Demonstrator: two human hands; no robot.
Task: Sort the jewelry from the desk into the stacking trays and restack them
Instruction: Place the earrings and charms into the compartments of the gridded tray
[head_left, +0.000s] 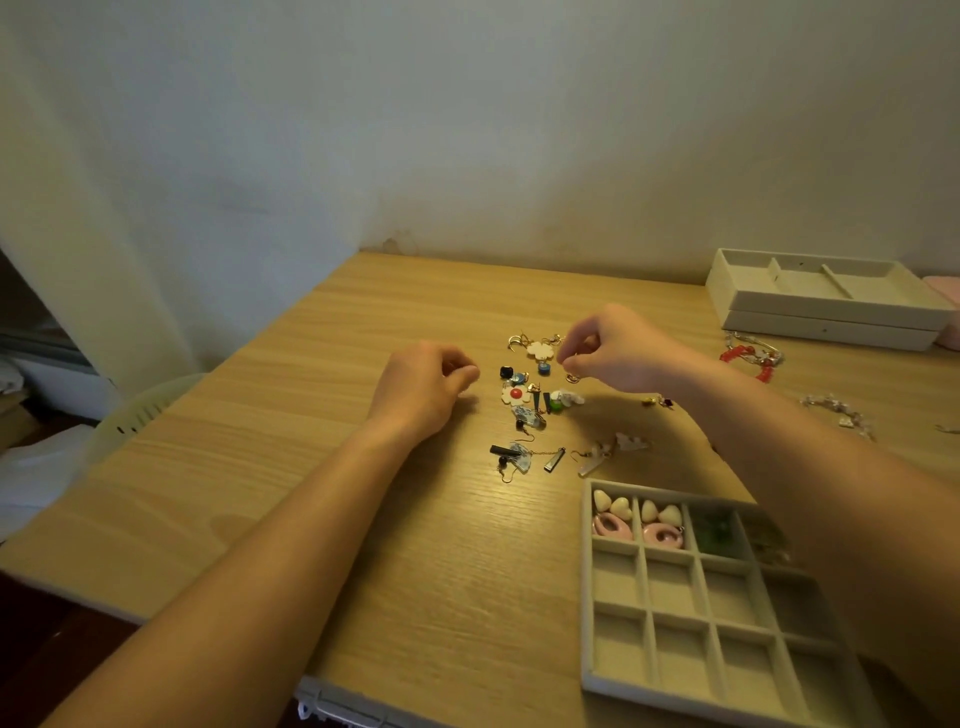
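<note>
Head view: a small gold earring (571, 375) is pinched by the right hand (618, 353) just above the loose jewelry (524, 402) scattered on the desk (311, 338). The left hand (421, 387) is curled at 9 o'clock of the pile; whether something is held cannot be told. The divided tray (670, 582) lies at 5 o'clock, the stacked trays (831, 325) at 2 o'clock.

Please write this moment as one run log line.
right hand: pinches gold earring | left hand: curled, nothing visible | grid tray: far row occupied

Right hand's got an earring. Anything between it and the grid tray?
Nothing blocks it. The right hand pinches the earring; only loose white earrings lie flat on the desk between it and the grid tray.
</note>
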